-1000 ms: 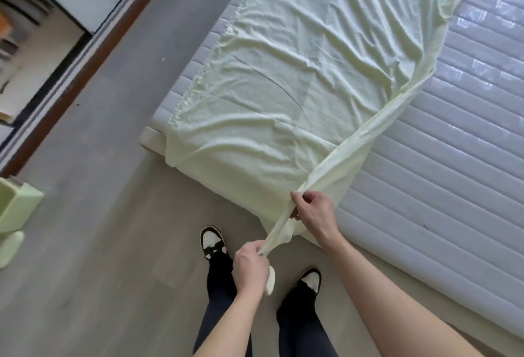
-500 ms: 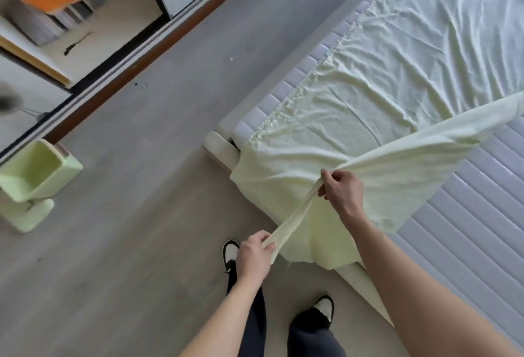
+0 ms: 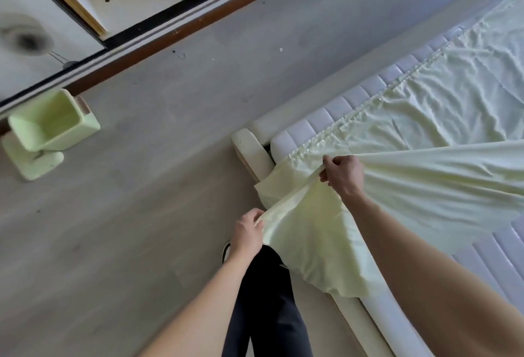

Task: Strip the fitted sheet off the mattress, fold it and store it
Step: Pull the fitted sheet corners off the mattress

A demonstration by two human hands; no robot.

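Sheet: pale yellow-green fitted sheet (image 3: 425, 135) spread wrinkled over upper right of frame, gathered elastic edge running diagonally along mattress side; near corner lifted, hanging in a loose flap at lower centre.
Mattress: white quilted mattress (image 3: 334, 112) bare in a strip beside sheet's elastic edge and again at lower right.
Left hand: left hand (image 3: 247, 233) at lower centre, fingers curled tight, clamped on sheet edge.
Right hand: right hand (image 3: 341, 173) right of centre, above the left, fingers and thumb pinched on same edge; fabric taut between both hands.
Change, hands: farther apart than half a second ago; stretch of edge between them longer, wider flap hanging below.
Change, sheet: lifted fold now fanning toward right edge of frame, covering more of the quilting there.
Change, view: swung left and up; more floor, bed corner nearer centre.
Bed frame: cream bed frame (image 3: 249, 146) corner at centre, sheet corner draped just beside it.
Bin: light green bin (image 3: 54, 125) at left edge on grey floor (image 3: 141, 186), well apart from bed.
Legs: dark trousers (image 3: 266, 300) and one shoe (image 3: 226, 250) below left hand.
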